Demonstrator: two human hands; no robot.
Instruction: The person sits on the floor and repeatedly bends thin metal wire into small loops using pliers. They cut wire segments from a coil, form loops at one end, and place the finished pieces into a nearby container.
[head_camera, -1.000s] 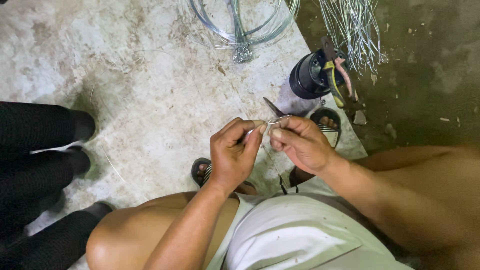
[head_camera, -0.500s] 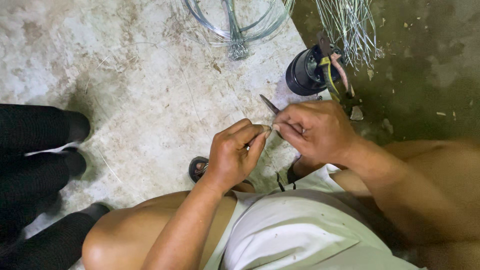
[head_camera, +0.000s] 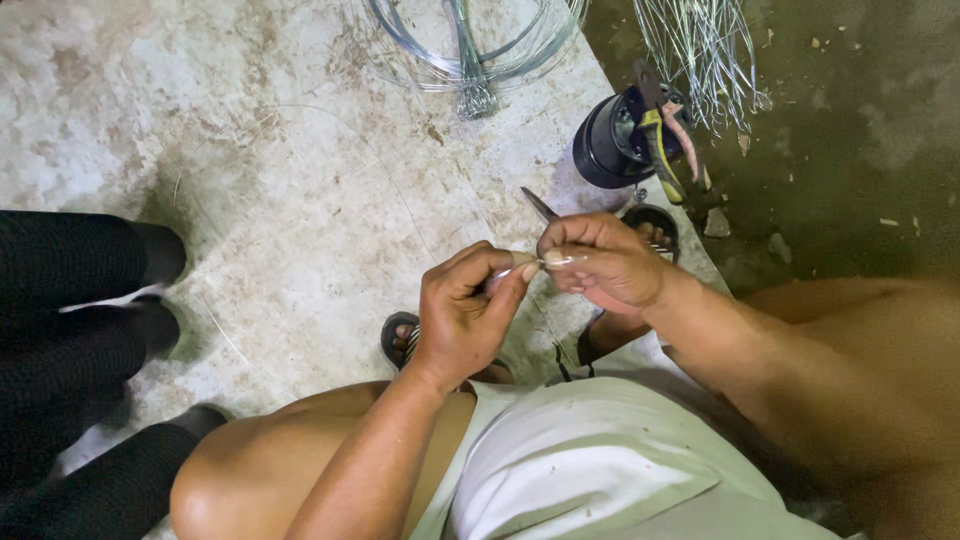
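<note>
My left hand (head_camera: 465, 310) and my right hand (head_camera: 600, 262) meet above my knees, both pinching a small bundle of thin silvery wire (head_camera: 527, 265) between thumbs and fingertips. A pointed metal tip (head_camera: 540, 206) sticks out past my right hand's knuckles; what it belongs to is hidden. My bare knees and white shorts (head_camera: 590, 470) fill the lower part of the view. My feet in dark sandals (head_camera: 400, 335) rest on the floor beneath the hands.
A coil of silvery wire (head_camera: 470, 45) lies on the pale stained concrete floor (head_camera: 280, 170) at the top. A black round container (head_camera: 612, 140) holds pliers with yellow and pink handles (head_camera: 668, 135). Loose wire strands (head_camera: 700, 45) lie top right. Another person's black-clad legs (head_camera: 80, 300) are at the left.
My hands have stayed together on the wire, shifting slightly; my right hand turned and settled closer to my left. The view drifted a little.
</note>
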